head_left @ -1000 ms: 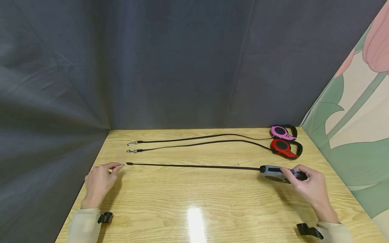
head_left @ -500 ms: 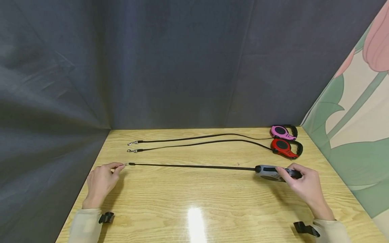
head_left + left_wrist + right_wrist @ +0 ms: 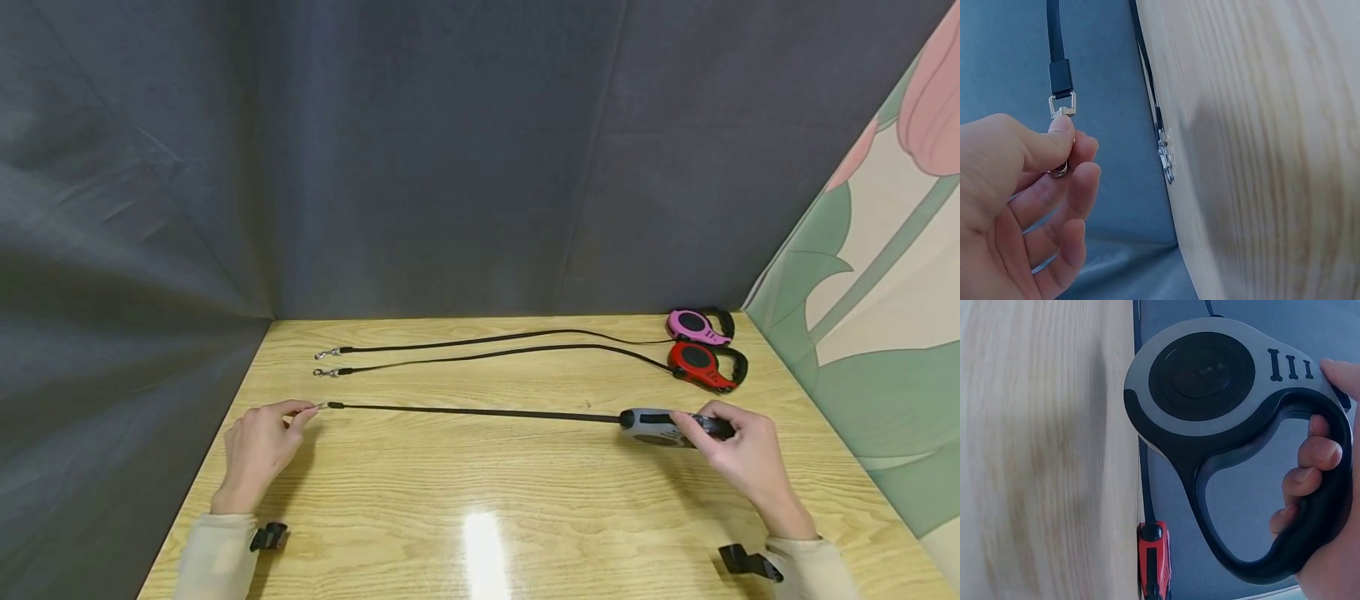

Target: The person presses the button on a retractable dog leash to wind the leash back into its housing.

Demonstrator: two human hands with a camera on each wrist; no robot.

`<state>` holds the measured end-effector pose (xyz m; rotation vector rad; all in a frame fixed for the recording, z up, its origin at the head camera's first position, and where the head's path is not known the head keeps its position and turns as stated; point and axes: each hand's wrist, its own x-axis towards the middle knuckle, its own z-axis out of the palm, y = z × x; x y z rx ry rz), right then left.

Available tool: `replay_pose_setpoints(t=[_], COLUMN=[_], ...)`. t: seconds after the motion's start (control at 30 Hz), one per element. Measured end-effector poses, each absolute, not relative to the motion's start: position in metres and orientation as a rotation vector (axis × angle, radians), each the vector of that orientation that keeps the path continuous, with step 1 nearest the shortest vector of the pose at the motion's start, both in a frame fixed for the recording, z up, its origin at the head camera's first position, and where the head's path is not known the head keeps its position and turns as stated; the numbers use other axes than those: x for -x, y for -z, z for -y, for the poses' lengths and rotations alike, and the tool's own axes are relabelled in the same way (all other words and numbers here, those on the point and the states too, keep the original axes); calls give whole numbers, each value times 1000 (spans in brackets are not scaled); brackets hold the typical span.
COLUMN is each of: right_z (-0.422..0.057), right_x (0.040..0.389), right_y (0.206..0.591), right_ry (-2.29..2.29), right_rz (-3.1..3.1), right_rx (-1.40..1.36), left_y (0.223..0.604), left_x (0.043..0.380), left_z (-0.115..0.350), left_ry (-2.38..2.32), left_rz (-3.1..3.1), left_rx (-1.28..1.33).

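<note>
My right hand (image 3: 738,454) grips the black loop handle of a grey retractable dog leash (image 3: 1200,375), its fingers curled through the loop and the thumb on top of the case. From the case a black strap (image 3: 480,412) runs straight and taut across to the left. At its other end my left hand (image 3: 258,450) pinches the metal snap hook (image 3: 1063,112) between thumb and forefinger, the other fingers loosely bent. Part of the hook is hidden behind the thumb. Both the case and the hook are held above the table, with shadows beneath.
Behind lie a pink retractable leash (image 3: 690,327) and a red one (image 3: 699,367) at the right, straps stretched left to their snap hooks (image 3: 327,372). A dark curtain (image 3: 450,167) borders the wooden table (image 3: 480,483) at back and left; a tulip-patterned cloth (image 3: 885,333) hangs at right.
The right hand has moved left with the grey leash, and the left hand slightly right with the hook. The strap between them is shorter and still straight. The pink and red leashes have stayed put.
</note>
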<state>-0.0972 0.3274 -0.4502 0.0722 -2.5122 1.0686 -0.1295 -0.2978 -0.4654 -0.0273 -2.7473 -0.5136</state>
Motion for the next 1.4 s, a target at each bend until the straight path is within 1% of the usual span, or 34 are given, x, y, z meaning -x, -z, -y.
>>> replay_pose_setpoints(t=[0.47,1.4], right_z=[-318,-299], right_x=[97,105], right_y=[451,451], right_ry=[-1087,-1128], right_rz=[2532,2531], right_rx=[-93,-243], left_y=[463,466], left_x=[127,129], left_z=[291,280], left_ry=[522,501], left_rz=[2765,2765], left_rx=[46,111])
